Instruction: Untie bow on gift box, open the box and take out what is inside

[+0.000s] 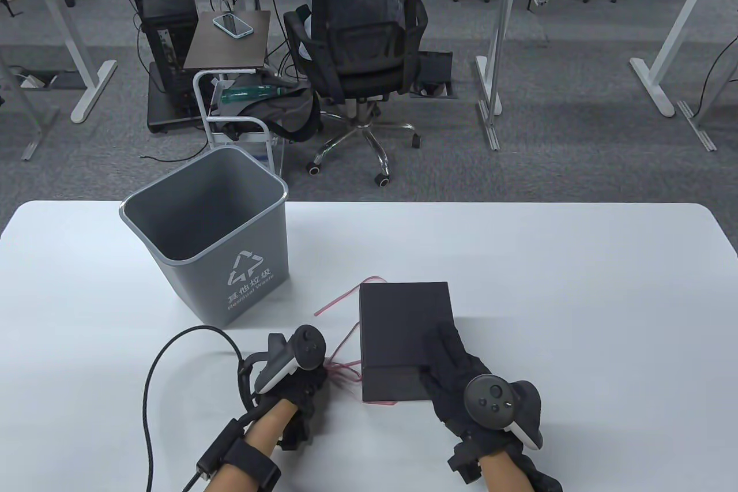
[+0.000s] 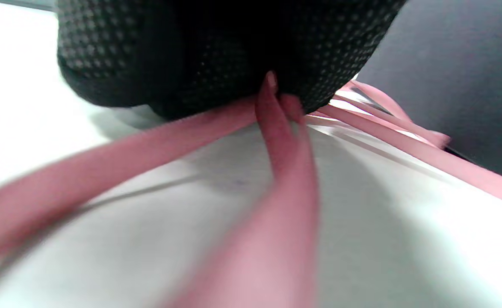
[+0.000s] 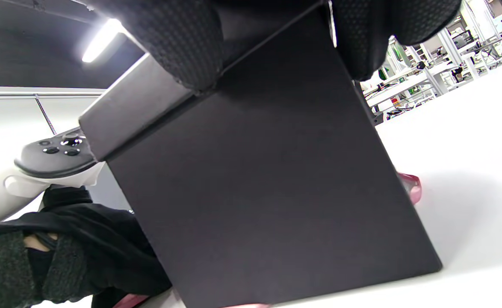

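Observation:
A black gift box [image 1: 398, 330] lies on the white table [image 1: 576, 296], its lid on. A thin pink ribbon [image 1: 340, 342] lies loose on the table left of the box and runs under it. My left hand [image 1: 311, 382] sits left of the box's near corner and pinches the ribbon [image 2: 276, 128] between its fingertips. My right hand [image 1: 450, 365] lies on the box's near right part, thumb on the front face, fingers over the lid. In the right wrist view the fingers [image 3: 178, 47] curl round the lid's edge of the box [image 3: 268, 179].
A grey waste bin [image 1: 213, 232] stands on the table, far left of the box. A black cable [image 1: 161, 365] loops from my left wrist. Behind the table a person sits on an office chair [image 1: 360, 48] beside a small cart.

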The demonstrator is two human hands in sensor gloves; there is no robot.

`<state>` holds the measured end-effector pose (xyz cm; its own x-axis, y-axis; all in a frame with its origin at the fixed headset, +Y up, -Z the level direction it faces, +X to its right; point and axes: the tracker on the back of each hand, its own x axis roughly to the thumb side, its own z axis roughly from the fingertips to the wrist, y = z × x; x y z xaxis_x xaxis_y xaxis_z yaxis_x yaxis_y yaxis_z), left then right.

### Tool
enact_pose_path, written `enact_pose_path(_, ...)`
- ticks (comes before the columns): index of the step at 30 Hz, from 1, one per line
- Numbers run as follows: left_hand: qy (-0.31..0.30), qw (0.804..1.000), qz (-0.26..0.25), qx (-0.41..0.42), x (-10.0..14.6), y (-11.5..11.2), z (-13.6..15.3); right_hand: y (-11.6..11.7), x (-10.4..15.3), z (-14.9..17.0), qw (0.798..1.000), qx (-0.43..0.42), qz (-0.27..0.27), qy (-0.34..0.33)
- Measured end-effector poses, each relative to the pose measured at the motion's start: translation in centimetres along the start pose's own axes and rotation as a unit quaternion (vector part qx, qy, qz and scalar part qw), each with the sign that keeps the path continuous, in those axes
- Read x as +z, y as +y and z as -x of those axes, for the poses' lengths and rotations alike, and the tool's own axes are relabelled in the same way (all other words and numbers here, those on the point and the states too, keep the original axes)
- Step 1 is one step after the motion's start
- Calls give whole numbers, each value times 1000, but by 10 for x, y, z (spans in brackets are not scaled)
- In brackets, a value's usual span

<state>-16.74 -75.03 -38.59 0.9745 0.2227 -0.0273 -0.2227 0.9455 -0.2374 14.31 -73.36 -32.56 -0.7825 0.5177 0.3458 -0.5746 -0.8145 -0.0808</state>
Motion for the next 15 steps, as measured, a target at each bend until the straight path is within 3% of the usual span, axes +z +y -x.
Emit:
enact_pose_path(6,33,999,37,-20,5,6,31,0,1,1,1000,-2,2,0)
enact_pose_path(10,74,996,21,-45,11,13,64,1,1,2,1000,-2,4,-1)
enact_pose_path(15,125,992,19,0,19,18,109,2,1,2,1000,-3,3,-1)
